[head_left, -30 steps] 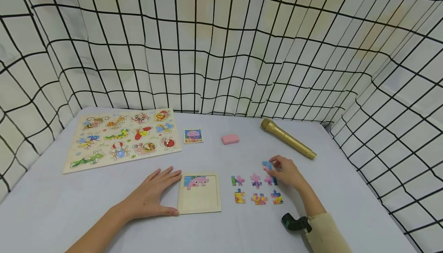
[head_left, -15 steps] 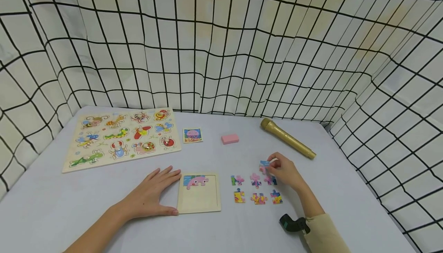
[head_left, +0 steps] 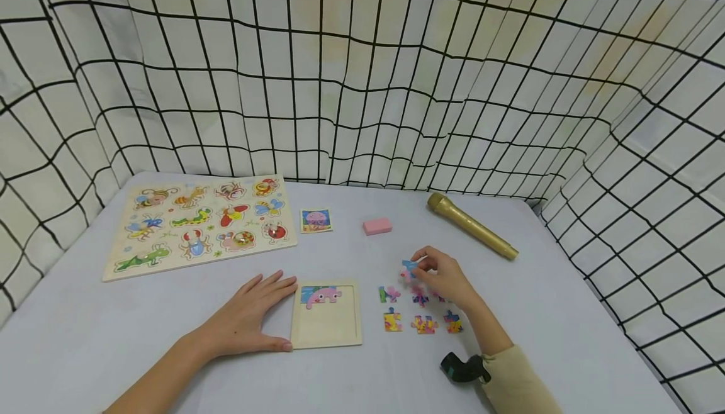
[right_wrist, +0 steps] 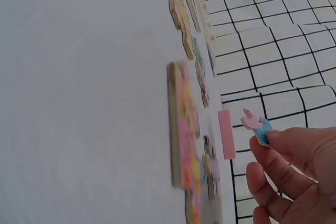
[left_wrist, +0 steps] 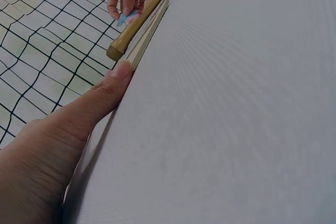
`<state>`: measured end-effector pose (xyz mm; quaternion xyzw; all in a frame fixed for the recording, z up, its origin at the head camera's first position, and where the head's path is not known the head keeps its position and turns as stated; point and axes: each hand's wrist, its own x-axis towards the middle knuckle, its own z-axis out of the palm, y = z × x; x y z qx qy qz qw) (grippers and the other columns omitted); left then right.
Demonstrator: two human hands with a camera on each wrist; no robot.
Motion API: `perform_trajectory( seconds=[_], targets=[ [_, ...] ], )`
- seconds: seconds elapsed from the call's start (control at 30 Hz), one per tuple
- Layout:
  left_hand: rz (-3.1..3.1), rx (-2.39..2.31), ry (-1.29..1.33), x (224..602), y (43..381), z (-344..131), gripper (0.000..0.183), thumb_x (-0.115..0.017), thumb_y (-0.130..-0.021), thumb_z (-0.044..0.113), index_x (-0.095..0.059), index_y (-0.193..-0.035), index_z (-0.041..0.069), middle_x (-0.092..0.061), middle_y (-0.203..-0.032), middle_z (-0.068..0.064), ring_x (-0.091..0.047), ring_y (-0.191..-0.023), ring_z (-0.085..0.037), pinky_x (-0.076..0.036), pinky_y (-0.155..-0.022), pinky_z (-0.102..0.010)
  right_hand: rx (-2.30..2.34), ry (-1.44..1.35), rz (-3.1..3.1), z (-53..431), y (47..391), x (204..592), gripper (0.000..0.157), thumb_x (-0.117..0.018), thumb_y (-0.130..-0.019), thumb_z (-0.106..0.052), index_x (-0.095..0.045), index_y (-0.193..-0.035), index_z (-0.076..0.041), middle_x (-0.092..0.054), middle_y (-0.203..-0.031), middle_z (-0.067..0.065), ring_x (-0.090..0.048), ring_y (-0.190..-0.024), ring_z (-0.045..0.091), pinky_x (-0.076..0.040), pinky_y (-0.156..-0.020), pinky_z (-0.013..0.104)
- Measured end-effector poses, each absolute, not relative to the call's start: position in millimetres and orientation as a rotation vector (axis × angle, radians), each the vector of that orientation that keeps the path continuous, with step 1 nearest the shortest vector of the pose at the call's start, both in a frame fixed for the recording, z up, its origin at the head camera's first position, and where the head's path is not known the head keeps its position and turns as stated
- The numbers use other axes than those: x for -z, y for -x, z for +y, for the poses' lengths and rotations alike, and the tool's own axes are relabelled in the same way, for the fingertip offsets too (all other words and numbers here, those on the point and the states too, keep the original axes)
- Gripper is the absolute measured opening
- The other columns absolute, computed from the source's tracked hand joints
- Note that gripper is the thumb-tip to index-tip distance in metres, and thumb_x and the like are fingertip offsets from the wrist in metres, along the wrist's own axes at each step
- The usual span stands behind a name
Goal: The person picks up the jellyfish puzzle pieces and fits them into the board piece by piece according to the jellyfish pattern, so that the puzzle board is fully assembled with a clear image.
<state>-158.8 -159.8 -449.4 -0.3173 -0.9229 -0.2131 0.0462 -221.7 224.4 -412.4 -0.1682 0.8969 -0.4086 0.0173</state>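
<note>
A blue and pink jigsaw piece [head_left: 406,272] is pinched between thumb and forefinger of my right hand [head_left: 447,279], raised above the table. The right wrist view shows the same jigsaw piece [right_wrist: 256,122] at the fingertips. My left hand [head_left: 249,318] lies with spread fingers at the left edge of a square wooden puzzle tray [head_left: 327,332], thumb and fingertips against its rim. Joined pieces showing a pink animal's head [head_left: 321,297] fill the tray's upper left. Loose jigsaw pieces [head_left: 424,324] lie in two rows right of the tray, some partly hidden behind my right hand.
A wooden insect puzzle board [head_left: 204,225] lies at the back left. Behind the tray are a small picture card [head_left: 316,220] and a pink block [head_left: 377,226]. A gold microphone-shaped stick [head_left: 472,226] lies at the back right. Black netting [head_left: 362,87] surrounds the table.
My right hand has lifted the jigsaw piece from the right end of the loose pieces and carried it leftward. The left hand and tray have stayed put.
</note>
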Motion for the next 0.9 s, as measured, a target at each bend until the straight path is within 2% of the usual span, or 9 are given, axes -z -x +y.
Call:
perform_trajectory(
  seconds=[0.5, 0.7, 0.9],
  targets=[
    [-2.815, 0.649, 0.968, 449.0, 158.6, -159.7, 0.099, -0.059, -0.064, 0.074, -0.044, -0.136, 0.007, -0.042, -0.14, -0.004, -0.028, -0.133, -0.028, -0.014, -0.107, -0.049, 1.266, 0.697, 2.705, 182.3, 221.4, 415.5, 0.012, -0.063, -0.087, -0.016, -0.057, -0.097, -0.015, -0.059, -0.078, -0.003, -0.049, -0.062, 0.013, -0.037, -0.046, 0.021],
    [-2.827, 0.642, 0.96, 449.2, 158.9, -159.8, 0.1, -0.058, -0.064, 0.075, -0.043, -0.136, 0.008, -0.042, -0.14, -0.004, -0.027, -0.133, -0.028, -0.014, -0.108, -0.049, 1.28, 0.779, 2.668, 169.0, 222.9, 420.7, 0.013, -0.064, -0.086, -0.015, -0.056, -0.098, -0.014, -0.058, -0.077, -0.004, -0.05, -0.064, 0.01, -0.041, -0.051, 0.02],
    [-2.82, 0.639, 0.967, 449.6, 159.0, -159.8, 0.1, -0.058, -0.064, 0.075, -0.043, -0.136, 0.007, -0.042, -0.14, -0.004, -0.027, -0.133, -0.028, -0.014, -0.108, -0.049, 1.268, 0.825, 2.653, 157.2, 220.4, 422.4, 0.014, -0.063, -0.087, -0.013, -0.057, -0.099, -0.012, -0.055, -0.076, -0.003, -0.047, -0.061, 0.01, -0.039, -0.049, 0.019]
  ],
)
